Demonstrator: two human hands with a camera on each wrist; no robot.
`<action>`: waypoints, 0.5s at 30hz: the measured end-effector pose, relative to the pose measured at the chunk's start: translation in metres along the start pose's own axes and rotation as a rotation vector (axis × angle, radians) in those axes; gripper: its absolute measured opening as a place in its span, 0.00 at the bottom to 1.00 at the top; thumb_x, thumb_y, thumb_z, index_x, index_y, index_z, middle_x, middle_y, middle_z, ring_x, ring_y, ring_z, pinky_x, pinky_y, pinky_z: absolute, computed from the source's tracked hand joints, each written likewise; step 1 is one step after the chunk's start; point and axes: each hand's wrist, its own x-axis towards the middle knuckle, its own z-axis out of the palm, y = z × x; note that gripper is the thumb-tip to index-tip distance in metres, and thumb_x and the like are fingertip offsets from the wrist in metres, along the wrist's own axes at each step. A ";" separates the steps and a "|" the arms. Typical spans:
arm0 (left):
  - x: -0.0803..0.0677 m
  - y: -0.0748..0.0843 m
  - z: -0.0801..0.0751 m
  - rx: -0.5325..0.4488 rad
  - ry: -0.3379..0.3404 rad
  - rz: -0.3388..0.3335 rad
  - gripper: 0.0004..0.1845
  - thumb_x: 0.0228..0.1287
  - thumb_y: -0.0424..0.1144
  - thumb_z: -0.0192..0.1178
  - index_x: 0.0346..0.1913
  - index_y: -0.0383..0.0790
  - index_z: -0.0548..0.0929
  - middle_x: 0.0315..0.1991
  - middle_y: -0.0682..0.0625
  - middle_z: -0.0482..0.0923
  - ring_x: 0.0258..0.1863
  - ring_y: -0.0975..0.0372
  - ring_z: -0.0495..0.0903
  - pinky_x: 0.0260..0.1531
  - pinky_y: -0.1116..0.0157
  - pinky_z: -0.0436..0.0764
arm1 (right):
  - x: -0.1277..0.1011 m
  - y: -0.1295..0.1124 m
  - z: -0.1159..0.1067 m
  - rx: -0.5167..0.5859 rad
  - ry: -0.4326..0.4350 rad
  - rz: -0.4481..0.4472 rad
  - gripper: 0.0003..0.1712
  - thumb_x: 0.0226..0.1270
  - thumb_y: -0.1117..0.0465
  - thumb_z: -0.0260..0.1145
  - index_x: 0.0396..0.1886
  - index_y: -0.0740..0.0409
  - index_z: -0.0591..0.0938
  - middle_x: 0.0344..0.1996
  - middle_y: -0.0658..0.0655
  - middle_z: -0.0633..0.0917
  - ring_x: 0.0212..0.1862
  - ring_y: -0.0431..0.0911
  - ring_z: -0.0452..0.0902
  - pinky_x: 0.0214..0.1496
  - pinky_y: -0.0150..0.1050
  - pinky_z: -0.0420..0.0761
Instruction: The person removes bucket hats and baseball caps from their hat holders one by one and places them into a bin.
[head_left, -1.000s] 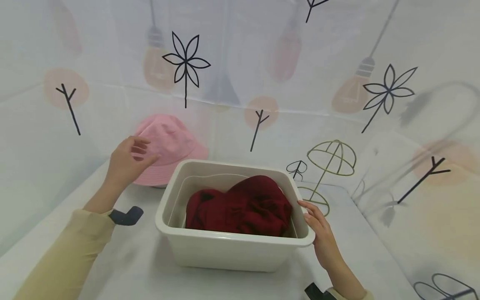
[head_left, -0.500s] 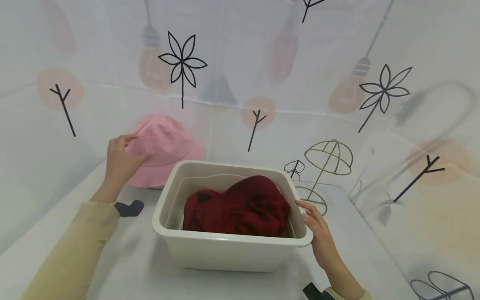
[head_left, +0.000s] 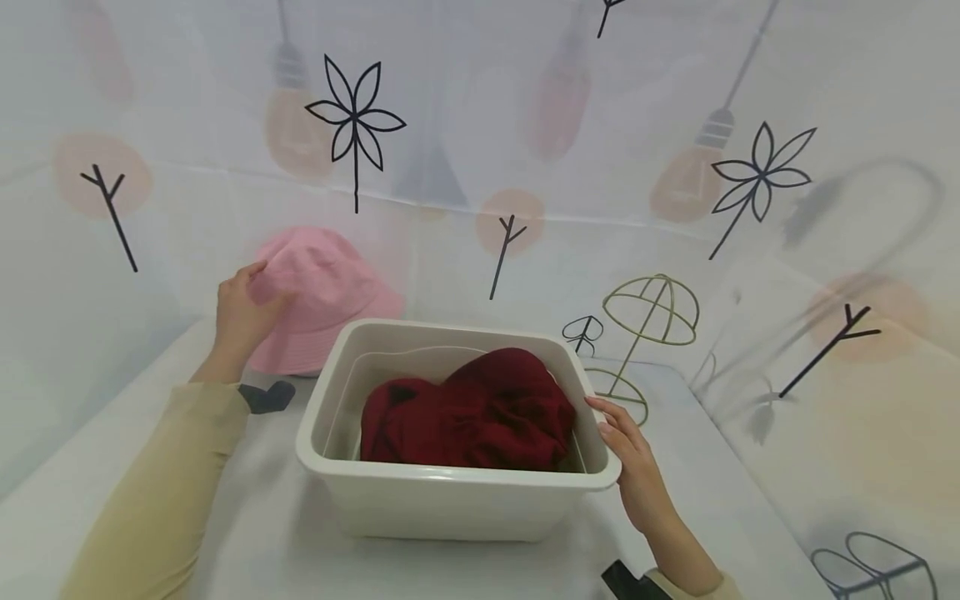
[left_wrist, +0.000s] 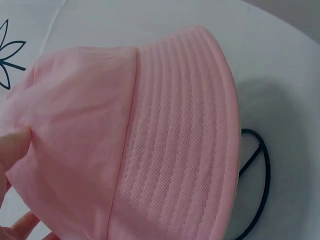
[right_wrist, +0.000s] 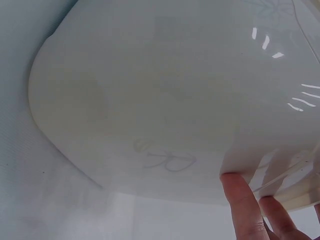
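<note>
A pink bucket hat (head_left: 330, 275) stands at the back left. My left hand (head_left: 246, 312) holds its crown from the left side. In the left wrist view the thumb (left_wrist: 15, 147) dents the cloth, and other fingers (left_wrist: 25, 225) lie at the crown's lower edge. Beneath the brim a dark wire loop (left_wrist: 265, 175) shows. In front is a white plastic bin (head_left: 450, 508) with a dark red fabric item (head_left: 472, 417) bunched inside. My right hand (head_left: 637, 467) rests at the bin's right rim, its fingers (right_wrist: 245, 205) extended against the outer wall.
Behind the bin on the right is a green wire stand (head_left: 645, 333) with a domed top and ring base. A patterned backdrop (head_left: 442, 108) closes off the rear of the white table (head_left: 697, 467).
My left hand has moved in against the pink bucket hat's crown. The right hand stays at the bin's rim. The head view has shifted slightly.
</note>
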 end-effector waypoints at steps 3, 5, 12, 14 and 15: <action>0.002 0.001 0.002 -0.037 0.028 -0.050 0.33 0.63 0.43 0.55 0.68 0.33 0.61 0.64 0.31 0.59 0.64 0.41 0.55 0.61 0.46 0.56 | 0.000 -0.001 0.001 -0.002 0.007 0.006 0.22 0.74 0.56 0.45 0.63 0.58 0.66 0.59 0.55 0.67 0.54 0.45 0.68 0.46 0.42 0.75; 0.002 0.004 0.002 -0.086 0.041 -0.107 0.30 0.64 0.42 0.54 0.67 0.34 0.63 0.64 0.34 0.61 0.64 0.43 0.58 0.60 0.48 0.59 | 0.000 -0.001 0.001 -0.003 0.007 0.011 0.22 0.74 0.56 0.45 0.63 0.58 0.66 0.59 0.55 0.66 0.54 0.45 0.69 0.46 0.42 0.75; 0.001 0.015 0.000 -0.226 0.059 -0.300 0.23 0.64 0.43 0.55 0.59 0.36 0.71 0.60 0.40 0.66 0.49 0.55 0.72 0.40 0.67 0.76 | 0.000 -0.001 0.001 -0.007 0.011 0.013 0.22 0.74 0.56 0.45 0.63 0.58 0.66 0.59 0.56 0.66 0.54 0.46 0.69 0.45 0.43 0.75; 0.002 0.016 -0.001 -0.238 0.067 -0.316 0.21 0.64 0.43 0.56 0.56 0.36 0.73 0.54 0.43 0.69 0.40 0.61 0.73 0.31 0.72 0.76 | 0.000 -0.001 0.001 -0.011 0.012 0.011 0.22 0.74 0.56 0.45 0.63 0.58 0.66 0.59 0.56 0.66 0.54 0.46 0.69 0.45 0.43 0.75; 0.002 0.017 -0.001 -0.245 0.068 -0.322 0.19 0.64 0.43 0.56 0.53 0.37 0.74 0.51 0.45 0.70 0.36 0.64 0.72 0.27 0.74 0.75 | 0.000 -0.001 0.001 -0.012 0.011 0.011 0.22 0.74 0.56 0.45 0.63 0.58 0.66 0.59 0.56 0.66 0.54 0.46 0.69 0.46 0.43 0.75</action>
